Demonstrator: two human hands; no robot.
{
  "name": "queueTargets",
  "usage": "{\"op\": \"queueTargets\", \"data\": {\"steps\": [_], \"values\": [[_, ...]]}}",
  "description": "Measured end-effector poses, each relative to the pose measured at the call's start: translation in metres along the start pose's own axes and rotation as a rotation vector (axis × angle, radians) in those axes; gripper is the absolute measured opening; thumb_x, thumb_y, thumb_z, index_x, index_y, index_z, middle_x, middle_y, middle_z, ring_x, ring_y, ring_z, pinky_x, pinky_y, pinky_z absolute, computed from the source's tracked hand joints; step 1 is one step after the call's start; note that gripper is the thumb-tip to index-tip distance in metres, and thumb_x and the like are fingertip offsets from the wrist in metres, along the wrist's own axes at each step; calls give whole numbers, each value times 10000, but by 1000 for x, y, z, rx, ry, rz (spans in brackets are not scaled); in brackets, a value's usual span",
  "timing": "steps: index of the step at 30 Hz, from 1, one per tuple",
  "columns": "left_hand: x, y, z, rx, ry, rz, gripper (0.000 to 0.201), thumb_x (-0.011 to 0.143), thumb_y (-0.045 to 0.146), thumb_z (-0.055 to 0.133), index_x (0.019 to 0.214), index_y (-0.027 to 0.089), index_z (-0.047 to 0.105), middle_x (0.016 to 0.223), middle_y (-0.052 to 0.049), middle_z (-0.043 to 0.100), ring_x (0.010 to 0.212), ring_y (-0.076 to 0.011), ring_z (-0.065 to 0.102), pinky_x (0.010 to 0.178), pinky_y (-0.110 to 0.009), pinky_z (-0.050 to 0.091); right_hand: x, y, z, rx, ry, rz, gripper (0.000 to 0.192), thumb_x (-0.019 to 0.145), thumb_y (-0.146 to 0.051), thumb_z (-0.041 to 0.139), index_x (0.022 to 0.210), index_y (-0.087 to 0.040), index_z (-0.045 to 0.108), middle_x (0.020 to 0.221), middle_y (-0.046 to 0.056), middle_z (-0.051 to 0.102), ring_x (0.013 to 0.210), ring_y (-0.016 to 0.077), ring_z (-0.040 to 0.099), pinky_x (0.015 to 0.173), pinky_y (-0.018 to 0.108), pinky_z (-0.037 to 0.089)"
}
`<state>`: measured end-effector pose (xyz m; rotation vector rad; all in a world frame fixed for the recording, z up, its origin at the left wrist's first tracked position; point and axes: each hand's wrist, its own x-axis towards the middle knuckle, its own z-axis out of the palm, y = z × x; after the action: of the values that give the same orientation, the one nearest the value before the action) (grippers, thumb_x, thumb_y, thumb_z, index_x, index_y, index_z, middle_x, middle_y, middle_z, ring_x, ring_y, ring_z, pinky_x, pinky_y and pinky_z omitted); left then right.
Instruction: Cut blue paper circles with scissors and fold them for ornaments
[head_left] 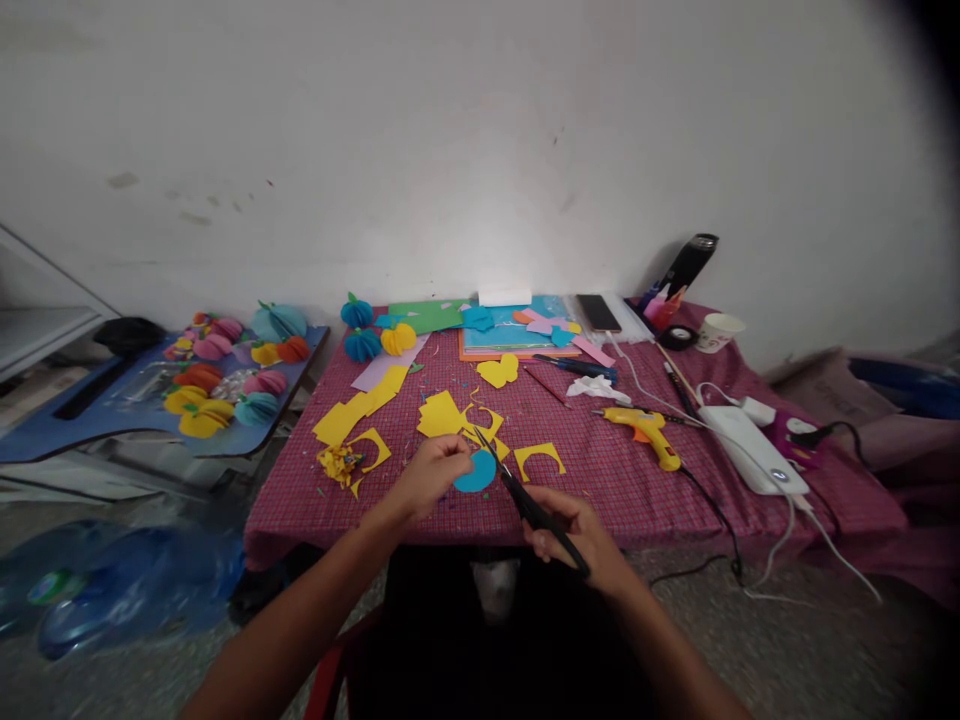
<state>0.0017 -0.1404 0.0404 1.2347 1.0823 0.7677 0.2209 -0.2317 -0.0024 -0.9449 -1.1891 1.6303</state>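
Observation:
My right hand (562,525) grips black-handled scissors (536,510) whose blades point up and left, slightly parted. Beside the blades is a round blue paper circle (476,475). My left hand (436,472) is closed, with thumb and fingers pinched at the circle's upper left edge; the exact grip is partly hidden. Just beyond the hands lie a stack of yellow paper squares (441,414) and yellow offcuts. One yellow offcut (551,458) with a round cutout is right of the scissors. A crumpled yellow paper bunch (341,463) sits left of my left hand.
A yellow glue gun (649,432), a white power bank (750,450) and trailing cables occupy the right side. Behind are a screwdriver (581,368), a pencil (546,386), a phone (598,313) and coloured sheets. Paper pumpkins (206,416) stand on a blue table (225,442) at left.

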Motion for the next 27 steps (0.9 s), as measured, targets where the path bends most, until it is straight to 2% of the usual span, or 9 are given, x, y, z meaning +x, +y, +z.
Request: {"op": "queueTargets", "data": {"steps": [7,16,27], "values": [[-1,7,0,23,-8,12,96,651,230,570,617,173,501,579,50,446,539,-89,384,521,-228,289,0,-6,0,38,-44,-11,534,752,-344,739,1247,-188,615,775,17,621,595,127,520,530,247,390],[-1,7,-2,93,-4,34,96,664,221,553,609,175,490,569,53,427,532,-93,372,503,-229,276,0,-10,1,6,-21,9,486,743,-328,744,1193,-183,629,714,-10,585,542,107,495,496,232,405],[2,1,-6,86,-54,49,90,682,215,549,621,176,497,584,49,426,542,-94,374,518,-231,278,0,-10,-2,-71,-19,26,476,744,-360,740,1174,-180,644,716,-10,570,530,98,462,481,225,356]]}}
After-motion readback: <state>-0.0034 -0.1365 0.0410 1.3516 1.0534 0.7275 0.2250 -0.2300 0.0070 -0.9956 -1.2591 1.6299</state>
